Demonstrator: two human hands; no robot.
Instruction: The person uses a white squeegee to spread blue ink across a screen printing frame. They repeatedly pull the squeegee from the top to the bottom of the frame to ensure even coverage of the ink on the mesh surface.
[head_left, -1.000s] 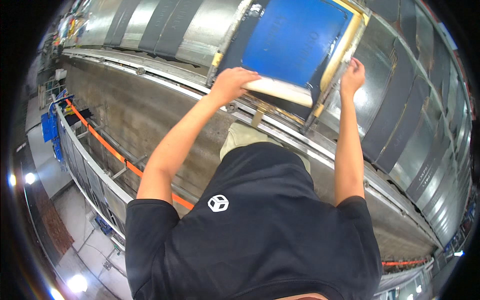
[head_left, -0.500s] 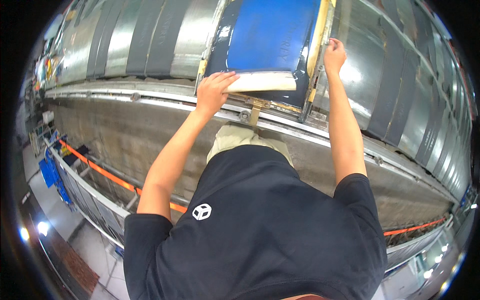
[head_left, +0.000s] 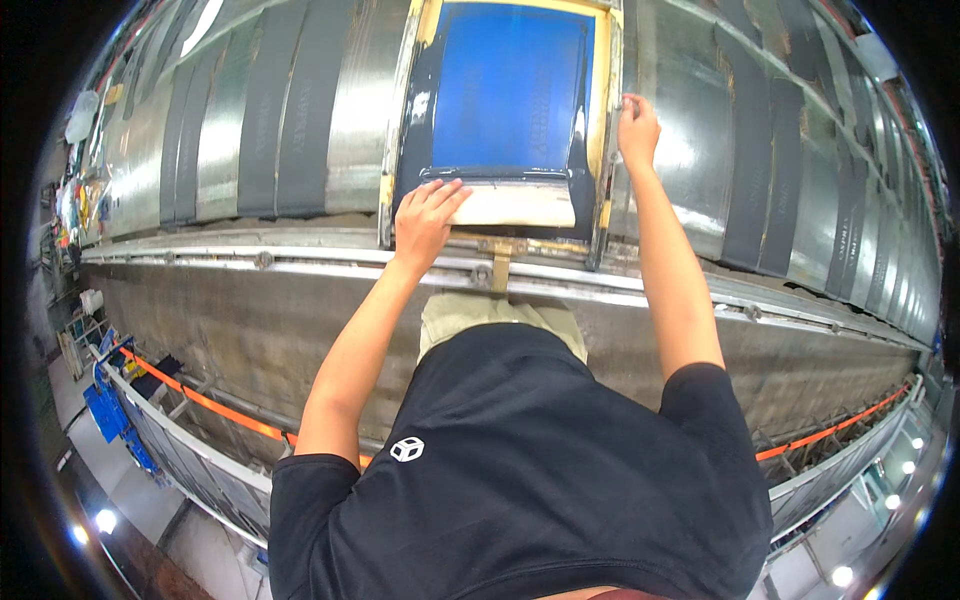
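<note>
A screen-printing frame [head_left: 606,150] with yellowish tape along its edges lies on the metal table. Its mesh has a blue panel [head_left: 505,90] with a dark, glossy border. Across the mesh's near end rests a wide, cream-coloured squeegee [head_left: 515,205], close to the lower edge of the blue. My left hand [head_left: 424,225] is closed over the squeegee's left end, fingers lying across its top. At the frame's right side, my right hand [head_left: 640,132] has its fingers curled against the outer edge. The squeegee's blade edge is hidden.
Dark fabric pieces [head_left: 308,110] lie in rows on the metal table [head_left: 362,100] to the left, with more dark pieces [head_left: 765,170] to the right. A metal rail [head_left: 330,268] runs along the table's near side. Railings with an orange strip [head_left: 225,408] stand behind me.
The whole view has shifted and turned, so the frame appears straighter and lower. My left hand stays on the squeegee and my right hand at the frame's edge.
</note>
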